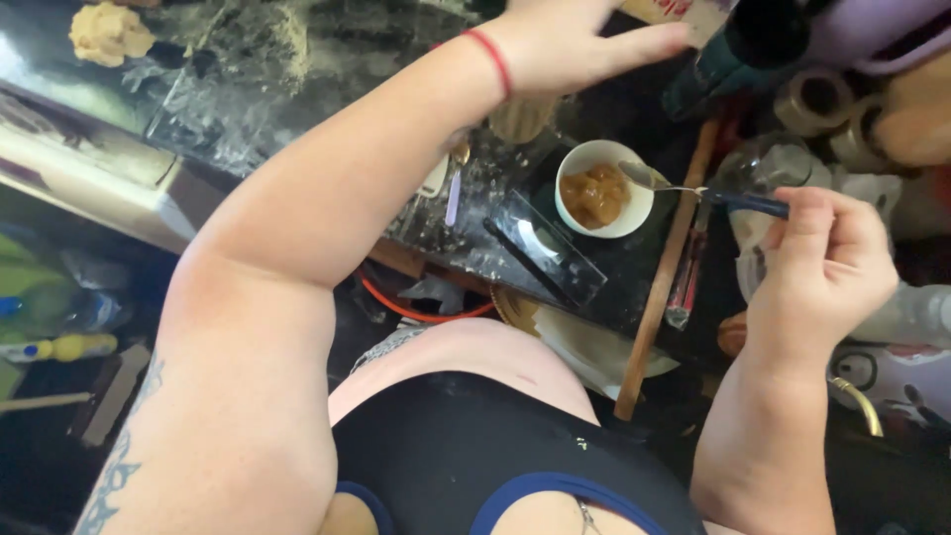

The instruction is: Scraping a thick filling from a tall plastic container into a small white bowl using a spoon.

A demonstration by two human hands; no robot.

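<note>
The right hand [827,263] pinches a blue-handled metal spoon [693,190], its bowl empty over a small white bowl [600,188] still holding brown paste. The left hand [570,45] reaches far, fingers spread, holding nothing.

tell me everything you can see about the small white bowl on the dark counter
The small white bowl is round and smooth, seemingly ceramic, standing upright on the dark speckled counter. It holds a lumpy, glossy brown paste, roughly half full. The metal spoon with a dark blue handle, held in the right hand, has its tip over the bowl's right rim; whether it touches is unclear. A long wooden stick lies just to its right.
</note>
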